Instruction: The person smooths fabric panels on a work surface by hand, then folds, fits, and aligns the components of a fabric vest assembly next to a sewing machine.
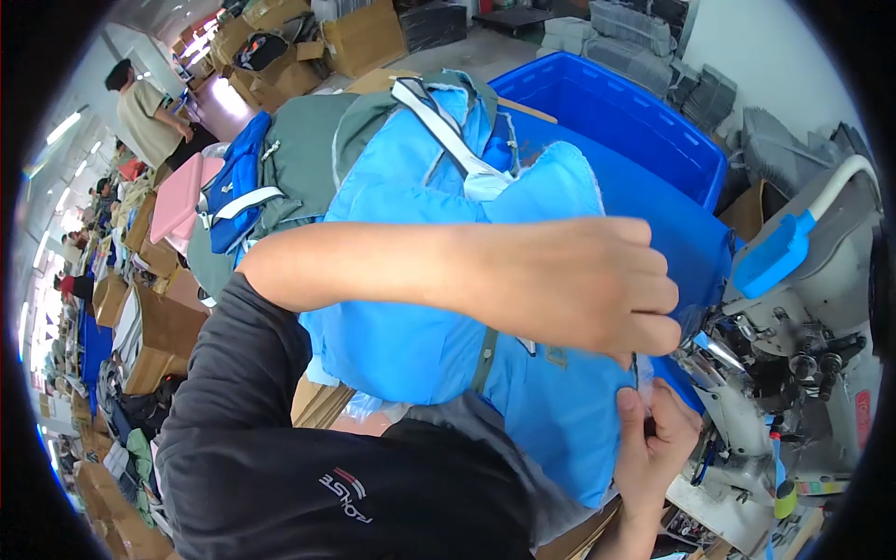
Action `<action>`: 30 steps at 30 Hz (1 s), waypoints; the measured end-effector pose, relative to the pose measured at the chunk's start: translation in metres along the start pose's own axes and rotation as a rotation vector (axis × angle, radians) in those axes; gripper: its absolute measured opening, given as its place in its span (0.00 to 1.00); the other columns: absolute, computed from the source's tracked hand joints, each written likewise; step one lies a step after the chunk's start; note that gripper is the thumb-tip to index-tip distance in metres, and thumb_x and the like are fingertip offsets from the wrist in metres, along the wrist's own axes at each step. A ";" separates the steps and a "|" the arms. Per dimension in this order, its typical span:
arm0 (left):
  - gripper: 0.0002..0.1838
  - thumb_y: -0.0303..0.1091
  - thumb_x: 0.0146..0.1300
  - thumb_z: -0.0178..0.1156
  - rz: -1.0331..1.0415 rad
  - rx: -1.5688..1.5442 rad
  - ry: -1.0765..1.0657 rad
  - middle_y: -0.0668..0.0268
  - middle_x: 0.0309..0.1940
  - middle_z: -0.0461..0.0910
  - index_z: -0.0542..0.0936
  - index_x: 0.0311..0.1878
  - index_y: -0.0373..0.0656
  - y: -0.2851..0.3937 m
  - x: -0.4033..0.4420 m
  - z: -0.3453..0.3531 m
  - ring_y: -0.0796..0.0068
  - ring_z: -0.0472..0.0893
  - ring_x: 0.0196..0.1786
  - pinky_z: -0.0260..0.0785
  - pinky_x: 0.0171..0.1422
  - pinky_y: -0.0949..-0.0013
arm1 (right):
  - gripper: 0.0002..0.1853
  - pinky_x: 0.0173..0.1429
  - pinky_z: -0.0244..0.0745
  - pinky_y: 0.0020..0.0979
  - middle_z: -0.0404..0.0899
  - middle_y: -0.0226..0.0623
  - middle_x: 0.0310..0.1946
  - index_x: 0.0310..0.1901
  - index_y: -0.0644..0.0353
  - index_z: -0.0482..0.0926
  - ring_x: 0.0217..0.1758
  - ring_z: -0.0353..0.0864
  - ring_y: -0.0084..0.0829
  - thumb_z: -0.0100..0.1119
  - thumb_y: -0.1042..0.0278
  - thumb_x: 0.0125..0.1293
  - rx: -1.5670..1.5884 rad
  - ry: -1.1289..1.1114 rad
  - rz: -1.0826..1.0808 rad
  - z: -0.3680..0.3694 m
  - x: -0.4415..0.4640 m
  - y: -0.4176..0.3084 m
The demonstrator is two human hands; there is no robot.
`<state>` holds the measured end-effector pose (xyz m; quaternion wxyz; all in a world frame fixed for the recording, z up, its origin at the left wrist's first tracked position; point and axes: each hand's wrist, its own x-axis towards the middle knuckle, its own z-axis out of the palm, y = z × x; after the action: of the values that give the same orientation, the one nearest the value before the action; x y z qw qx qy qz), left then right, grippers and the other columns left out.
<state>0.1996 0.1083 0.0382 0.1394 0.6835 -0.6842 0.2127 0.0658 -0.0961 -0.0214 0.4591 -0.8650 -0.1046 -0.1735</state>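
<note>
Working cloth (565,439); my right hand (657,448) pinches its edge; my left hand (597,287) curls, grip hidden; risk: slack snagging machine (831,266) if dragged

L hand (595,287) curled nr R hand (659,441)

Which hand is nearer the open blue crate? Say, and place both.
Left: the left hand is above the light-blue fabric, this side of the crate; the right hand is farther from it, at the fabric's edge.
</note>
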 end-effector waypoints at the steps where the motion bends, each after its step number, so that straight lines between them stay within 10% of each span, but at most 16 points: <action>1: 0.10 0.39 0.60 0.68 -0.020 -0.018 -0.030 0.67 0.35 0.70 0.80 0.37 0.45 -0.003 0.004 -0.004 0.68 0.74 0.38 0.66 0.46 0.63 | 0.11 0.24 0.51 0.30 0.66 0.34 0.18 0.28 0.65 0.78 0.19 0.59 0.26 0.70 0.73 0.65 0.019 0.027 0.022 0.001 -0.002 0.001; 10: 0.12 0.41 0.66 0.65 -0.083 -0.341 -0.221 0.65 0.45 0.79 0.83 0.38 0.41 -0.051 0.039 0.013 0.62 0.79 0.46 0.65 0.59 0.59 | 0.14 0.25 0.45 0.24 0.65 0.19 0.17 0.27 0.65 0.78 0.22 0.55 0.11 0.67 0.71 0.71 0.315 0.166 0.316 0.008 -0.018 0.023; 16: 0.14 0.43 0.69 0.67 -0.302 -0.621 -0.620 0.63 0.31 0.81 0.81 0.37 0.40 -0.077 0.070 0.049 0.63 0.80 0.38 0.70 0.48 0.60 | 0.17 0.29 0.46 0.22 0.65 0.15 0.21 0.26 0.61 0.78 0.26 0.56 0.10 0.65 0.66 0.75 0.471 0.178 0.425 -0.002 -0.021 0.040; 30: 0.19 0.43 0.68 0.66 -0.392 -0.869 -0.489 0.56 0.49 0.82 0.85 0.48 0.33 -0.119 0.091 0.110 0.64 0.82 0.51 0.72 0.56 0.61 | 0.15 0.33 0.61 0.19 0.81 0.26 0.25 0.37 0.66 0.87 0.27 0.70 0.12 0.63 0.62 0.76 0.704 0.271 0.580 -0.024 0.006 0.068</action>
<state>0.3271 -0.0217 -0.0022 0.2833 0.7073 -0.5813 -0.2856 0.0896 -0.1543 -0.0584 0.7632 -0.6201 0.1494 -0.1035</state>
